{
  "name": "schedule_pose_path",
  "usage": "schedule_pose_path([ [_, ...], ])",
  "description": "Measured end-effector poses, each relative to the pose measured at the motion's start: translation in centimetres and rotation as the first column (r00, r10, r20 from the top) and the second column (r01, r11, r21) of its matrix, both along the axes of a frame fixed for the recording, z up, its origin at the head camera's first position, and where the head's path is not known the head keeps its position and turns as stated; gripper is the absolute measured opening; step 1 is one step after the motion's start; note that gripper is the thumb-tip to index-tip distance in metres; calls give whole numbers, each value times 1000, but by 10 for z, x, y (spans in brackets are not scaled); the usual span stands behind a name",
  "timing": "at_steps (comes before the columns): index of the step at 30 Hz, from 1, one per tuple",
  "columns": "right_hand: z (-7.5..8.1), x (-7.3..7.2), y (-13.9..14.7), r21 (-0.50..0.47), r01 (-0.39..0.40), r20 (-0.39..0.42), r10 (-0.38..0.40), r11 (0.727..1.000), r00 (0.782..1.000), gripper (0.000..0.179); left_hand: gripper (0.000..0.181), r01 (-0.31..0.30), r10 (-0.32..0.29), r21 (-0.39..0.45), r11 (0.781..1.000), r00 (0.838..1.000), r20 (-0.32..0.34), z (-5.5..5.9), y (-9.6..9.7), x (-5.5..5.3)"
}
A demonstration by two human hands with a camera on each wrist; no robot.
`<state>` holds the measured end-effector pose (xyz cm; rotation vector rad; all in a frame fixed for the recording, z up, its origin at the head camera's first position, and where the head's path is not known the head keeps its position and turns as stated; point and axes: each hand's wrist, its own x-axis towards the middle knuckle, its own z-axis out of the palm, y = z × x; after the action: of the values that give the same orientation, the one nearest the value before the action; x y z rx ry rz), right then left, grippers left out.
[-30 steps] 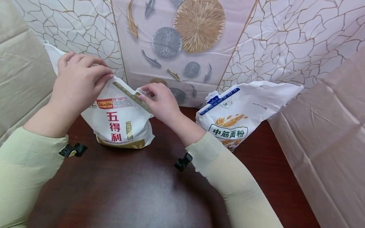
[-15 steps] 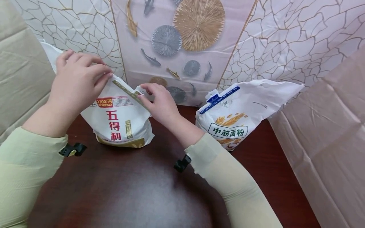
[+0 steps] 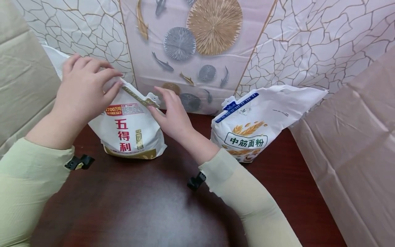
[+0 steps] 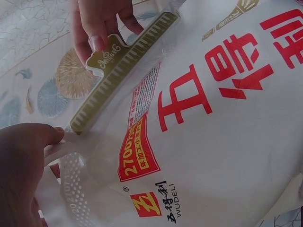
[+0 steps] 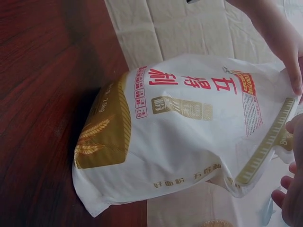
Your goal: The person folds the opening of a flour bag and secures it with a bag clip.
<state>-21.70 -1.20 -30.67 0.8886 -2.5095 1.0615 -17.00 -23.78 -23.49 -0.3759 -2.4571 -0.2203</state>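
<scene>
A white flour bag (image 3: 132, 128) with red lettering stands upright on the table at left centre in the head view. A gold-and-white sealing clip (image 4: 120, 73) lies across its top edge. My left hand (image 3: 84, 87) pinches the bag's top beside the clip's end, with thumb and fingers on either side of the plastic. Across the clip's handle rests the thumb of my right hand (image 3: 176, 116); its fingers are loosely extended behind the handle, apart from it. In the right wrist view the clip (image 5: 267, 142) spans the bag's mouth, and the right fingers are partly cut off.
A second flour bag (image 3: 247, 137) stands at right, its top closed by a blue-and-white clip (image 3: 236, 108). Dark red-brown wood forms the table (image 3: 139, 206). Patterned cloth (image 3: 213, 79) hangs behind, and beige cloth (image 3: 348, 154) hangs at the sides.
The right hand's fingers have loosened and straightened away from the clip's handle, leaving it in plainer view. The left hand keeps its hold on the bag's top.
</scene>
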Motion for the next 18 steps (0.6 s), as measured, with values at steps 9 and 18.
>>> schedule_pose_path([
  [9,-14,8,14,-133,-23,-25,20,991,999,61,42,87,-86,8,996,991,-101,-5,12,3],
  [18,-27,25,33,-175,-28,-30,23,984,999,62,52,207,-210,-30,978,969,-129,-15,31,17],
])
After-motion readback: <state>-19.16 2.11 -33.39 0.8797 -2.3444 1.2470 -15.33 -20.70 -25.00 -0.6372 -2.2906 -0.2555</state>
